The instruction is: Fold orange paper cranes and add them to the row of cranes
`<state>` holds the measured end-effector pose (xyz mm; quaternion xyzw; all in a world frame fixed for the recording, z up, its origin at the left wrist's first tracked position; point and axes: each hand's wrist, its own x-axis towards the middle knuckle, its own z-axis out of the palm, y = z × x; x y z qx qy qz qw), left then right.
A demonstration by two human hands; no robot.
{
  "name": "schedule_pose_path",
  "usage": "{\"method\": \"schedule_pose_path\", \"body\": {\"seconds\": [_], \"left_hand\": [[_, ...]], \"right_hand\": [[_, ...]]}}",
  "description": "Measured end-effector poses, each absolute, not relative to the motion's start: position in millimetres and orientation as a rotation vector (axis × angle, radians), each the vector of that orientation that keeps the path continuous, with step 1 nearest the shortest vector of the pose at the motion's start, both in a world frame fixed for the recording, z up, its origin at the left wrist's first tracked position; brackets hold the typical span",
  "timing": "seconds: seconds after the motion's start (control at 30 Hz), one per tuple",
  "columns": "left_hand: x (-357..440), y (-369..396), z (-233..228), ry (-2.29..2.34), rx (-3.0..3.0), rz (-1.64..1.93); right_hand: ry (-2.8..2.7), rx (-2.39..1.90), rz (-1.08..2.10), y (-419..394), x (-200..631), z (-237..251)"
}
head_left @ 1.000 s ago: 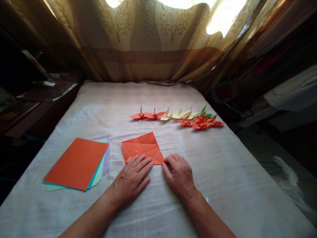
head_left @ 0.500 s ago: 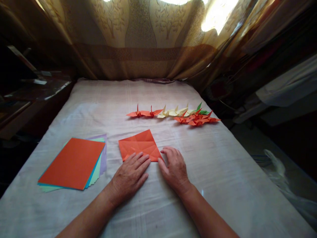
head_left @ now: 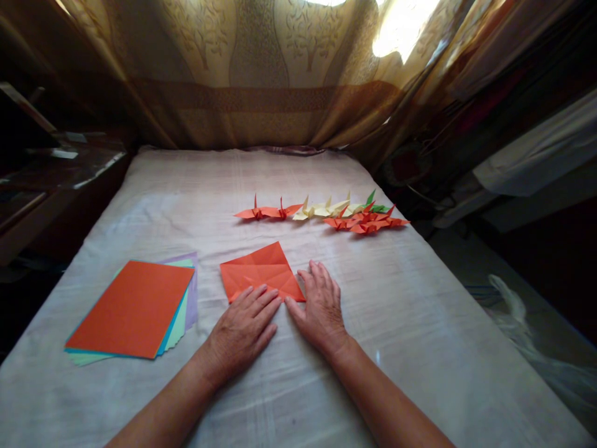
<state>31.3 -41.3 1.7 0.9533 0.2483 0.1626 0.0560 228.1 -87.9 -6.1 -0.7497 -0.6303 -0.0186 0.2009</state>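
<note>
Head view: both forearms reach in from the bottom edge, cut off there. The left hand (head_left: 240, 330) lies flat, palm down, fingers together and stretched out, its fingertips resting on the near edge of an orange sheet (head_left: 259, 272). The right hand (head_left: 321, 308) also lies flat and spread, fingers pointing away, its thumb side touching the sheet's near right corner. Neither hand grips anything; the two sit just beside each other, thumbs nearly meeting. The sheet is creased, lies flat on the worktop (head_left: 420, 323) in the middle, and its near edge is partly hidden under the left fingertips.

To the left, near the left hand but apart from it, sits a paper stack (head_left: 133, 308): an orange leaf on top, with only slim edges of blue, green and lilac leaves showing beneath, so their count cannot be told.

Farther back stands a row of cranes (head_left: 321, 214), orange at the left, pale yellow in the middle, orange and green at the right; the right ones overlap, so single birds are hard to separate.

A curtain (head_left: 261, 81) hangs behind the worktop, glare at its top. The left and right margins are dark; shelves and cloth there are hard to make out.

No writing or labels can be read.
</note>
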Motion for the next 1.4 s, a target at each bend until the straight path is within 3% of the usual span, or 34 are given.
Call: {"method": "schedule_pose_path", "body": {"seconds": [0.87,1.4], "left_hand": [[37,-45,9,0.836,2.882,0.356],[4,-27,13,0.696,2.847,0.06]], "right_hand": [[-1.802,-2.136,-0.16,-103,254,-13],[-1.806,-2.187,-0.099,-102,253,-9]]}}
